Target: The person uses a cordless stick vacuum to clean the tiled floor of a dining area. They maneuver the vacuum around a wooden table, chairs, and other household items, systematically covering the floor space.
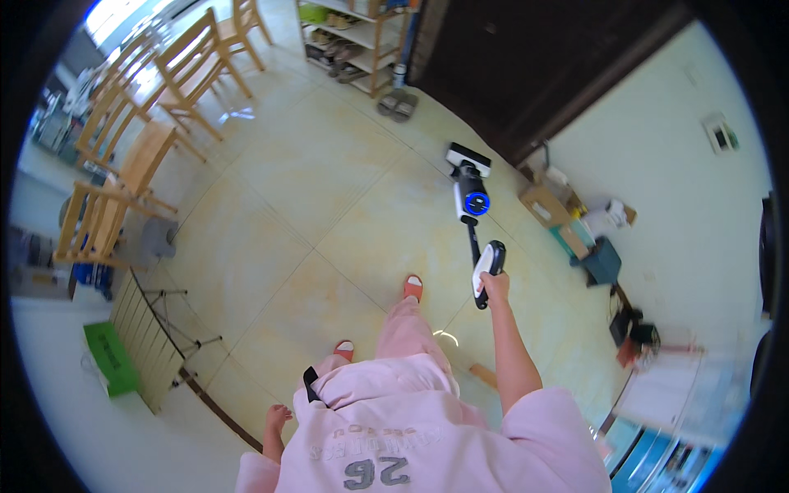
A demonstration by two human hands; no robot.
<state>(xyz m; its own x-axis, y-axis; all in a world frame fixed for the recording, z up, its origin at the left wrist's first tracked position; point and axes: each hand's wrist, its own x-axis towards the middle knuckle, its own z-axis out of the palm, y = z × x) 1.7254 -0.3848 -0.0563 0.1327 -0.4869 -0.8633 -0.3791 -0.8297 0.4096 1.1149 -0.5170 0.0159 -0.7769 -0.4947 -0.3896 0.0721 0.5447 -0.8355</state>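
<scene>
My right hand [497, 287] is wrapped around the white and black loop handle [487, 266] of a cordless floor washer [471, 191]. The machine leans out ahead of me on a thin dark pole, with a ring of blue light on its body. Its wide floor head [468, 159] rests on the tiled floor [345, 203], near the dark door. At my left side hangs my left hand [280, 417], holding nothing, with its fingers loosely curled and apart from the thumb. A red slipper [413, 288] shows on each foot.
Wooden chairs [191, 68] line the left, beside a grey stool [159, 237]. A folding rack [151, 333] bears a green box [111, 359]. Ahead stand a shoe rack [363, 34], grey slippers [397, 105] and a dark door [524, 61]. Cardboard boxes [545, 206] and a dark bin [601, 262] lie along the right wall.
</scene>
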